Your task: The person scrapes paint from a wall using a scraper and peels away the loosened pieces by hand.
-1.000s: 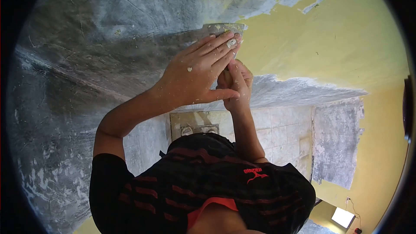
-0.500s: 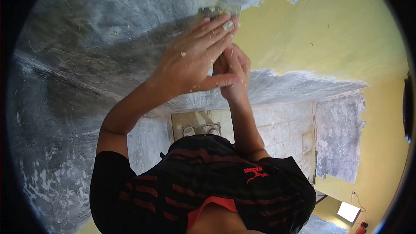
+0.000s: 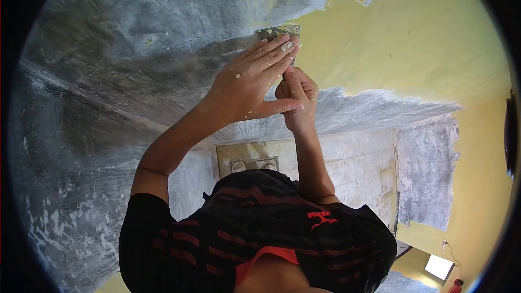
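A scraper (image 3: 293, 29) with a wide, flat blade lies against the wall, its front edge speckled with yellow paint flakes. My right hand (image 3: 298, 95) is closed around its handle, which is mostly hidden. Flat over the blade rests my left hand (image 3: 249, 84), fingers stretched forward and thumb spread toward the right hand. Pale paint bits cling to the back of my left hand and its fingers. Ahead of the blade the wall is a mix of bare grey and yellow paint (image 3: 391, 49), with a ragged whitish edge between them.
Bare grey wall (image 3: 97, 103) fills the left side. Below is a tiled floor (image 3: 353, 157), with my feet on a brownish patch (image 3: 222, 160). Another stripped patch (image 3: 426, 173) shows on the right wall, near a bright white panel (image 3: 438, 266) and a hanging cable (image 3: 456, 258).
Both hands and the scraper have shifted a short way back toward my body along the wall. The hold is unchanged, and the blade's front edge shows more plainly.
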Action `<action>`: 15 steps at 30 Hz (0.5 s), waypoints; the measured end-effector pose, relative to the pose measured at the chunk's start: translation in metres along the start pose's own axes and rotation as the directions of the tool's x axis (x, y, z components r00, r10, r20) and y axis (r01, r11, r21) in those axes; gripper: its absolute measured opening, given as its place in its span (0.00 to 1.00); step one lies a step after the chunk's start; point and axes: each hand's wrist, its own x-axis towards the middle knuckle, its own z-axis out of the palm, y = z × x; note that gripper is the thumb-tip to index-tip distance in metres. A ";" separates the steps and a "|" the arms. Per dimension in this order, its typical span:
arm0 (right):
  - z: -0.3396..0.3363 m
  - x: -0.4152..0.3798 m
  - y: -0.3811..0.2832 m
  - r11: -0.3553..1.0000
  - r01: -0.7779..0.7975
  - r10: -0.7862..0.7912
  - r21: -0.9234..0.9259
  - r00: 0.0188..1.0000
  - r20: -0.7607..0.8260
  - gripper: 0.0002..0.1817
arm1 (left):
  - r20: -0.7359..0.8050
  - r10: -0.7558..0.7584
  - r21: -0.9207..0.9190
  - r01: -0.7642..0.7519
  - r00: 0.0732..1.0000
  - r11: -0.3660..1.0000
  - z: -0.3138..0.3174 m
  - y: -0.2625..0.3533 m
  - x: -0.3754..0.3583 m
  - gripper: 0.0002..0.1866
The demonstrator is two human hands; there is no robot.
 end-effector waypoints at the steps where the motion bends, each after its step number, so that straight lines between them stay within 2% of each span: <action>1: -0.002 0.002 -0.001 1.000 -0.003 0.002 0.015 0.998 0.055 0.17 | -0.003 -0.015 -0.029 0.015 1.000 0.999 0.000 0.001 0.000 0.52; 5: 0.006 0.003 0.003 0.999 0.037 -0.037 -0.024 0.999 -0.019 0.17 | -0.046 -0.022 -0.025 0.021 0.999 0.999 -0.001 0.001 0.004 0.52; 8: -0.003 -0.002 -0.002 0.997 -0.064 0.063 0.042 0.997 0.033 0.16 | -0.011 -0.017 -0.033 0.017 1.000 0.999 0.003 0.002 0.000 0.51; 11: 0.007 -0.007 -0.002 0.992 -0.083 0.085 0.091 0.996 -0.015 0.16 | -0.020 -0.023 -0.016 0.023 1.000 1.000 0.002 0.002 0.004 0.50; 15: 0.009 -0.013 -0.004 0.989 -0.135 0.139 0.062 0.989 -0.051 0.16 | -0.031 0.014 0.015 -0.014 0.999 1.000 0.002 0.003 0.003 0.48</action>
